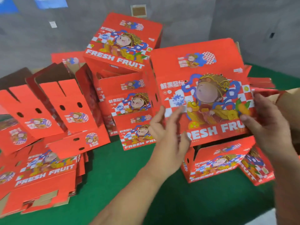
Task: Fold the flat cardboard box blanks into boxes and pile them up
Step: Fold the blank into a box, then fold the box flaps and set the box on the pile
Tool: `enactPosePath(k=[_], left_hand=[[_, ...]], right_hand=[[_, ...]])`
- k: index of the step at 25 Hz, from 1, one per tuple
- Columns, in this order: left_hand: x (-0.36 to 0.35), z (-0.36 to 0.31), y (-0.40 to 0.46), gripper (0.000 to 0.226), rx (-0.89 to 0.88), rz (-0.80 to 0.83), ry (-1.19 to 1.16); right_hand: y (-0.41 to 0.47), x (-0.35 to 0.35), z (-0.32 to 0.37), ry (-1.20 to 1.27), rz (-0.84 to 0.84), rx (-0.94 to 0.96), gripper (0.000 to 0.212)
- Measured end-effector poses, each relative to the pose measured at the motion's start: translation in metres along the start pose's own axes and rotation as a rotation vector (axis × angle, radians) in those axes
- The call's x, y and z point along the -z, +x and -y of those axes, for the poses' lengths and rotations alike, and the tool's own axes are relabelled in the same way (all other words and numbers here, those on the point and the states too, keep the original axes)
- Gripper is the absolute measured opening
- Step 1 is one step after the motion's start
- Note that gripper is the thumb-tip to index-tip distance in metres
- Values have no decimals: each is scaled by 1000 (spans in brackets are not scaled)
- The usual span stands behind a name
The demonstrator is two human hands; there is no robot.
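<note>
Grey wall (243, 18) behind — green table (121, 168) below.

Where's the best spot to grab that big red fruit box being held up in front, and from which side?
By its two side edges, one hand coming in from each side. The held box faces the camera with its broad printed panel, too wide for one hand. The right hand already grips the right edge, thumb on the front; the left hand is open at the lower left edge.
</note>
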State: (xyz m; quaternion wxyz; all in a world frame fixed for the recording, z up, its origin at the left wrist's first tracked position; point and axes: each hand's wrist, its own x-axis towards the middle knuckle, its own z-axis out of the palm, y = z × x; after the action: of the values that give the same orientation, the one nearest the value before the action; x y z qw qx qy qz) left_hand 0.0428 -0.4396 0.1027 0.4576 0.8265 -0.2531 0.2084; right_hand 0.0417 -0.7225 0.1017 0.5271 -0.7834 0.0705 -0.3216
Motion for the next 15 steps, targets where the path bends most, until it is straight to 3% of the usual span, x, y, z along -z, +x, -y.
enactPosePath(k=[4,6,8,10,13,15], left_hand=[[-39,21,25,87,-106,614,354],[-50,17,47,73,-53,759,426],[-57,13,59,59,-33,746,419],[-58,16,55,47,-40,604,338],[-55,28,34,29,73,289,-54],[-47,37,23,25,221,184,-209]], right_hand=[[9,-18,-47,-423,-3,-239,50],[1,-38,-51,-450,31,-416,63],[-15,-60,-43,-422,-40,-418,63],[-37,-83,-35,-367,-116,-268,43],[-75,-120,-20,-233,-91,40,18],[-92,-146,-13,-154,-18,169,21]])
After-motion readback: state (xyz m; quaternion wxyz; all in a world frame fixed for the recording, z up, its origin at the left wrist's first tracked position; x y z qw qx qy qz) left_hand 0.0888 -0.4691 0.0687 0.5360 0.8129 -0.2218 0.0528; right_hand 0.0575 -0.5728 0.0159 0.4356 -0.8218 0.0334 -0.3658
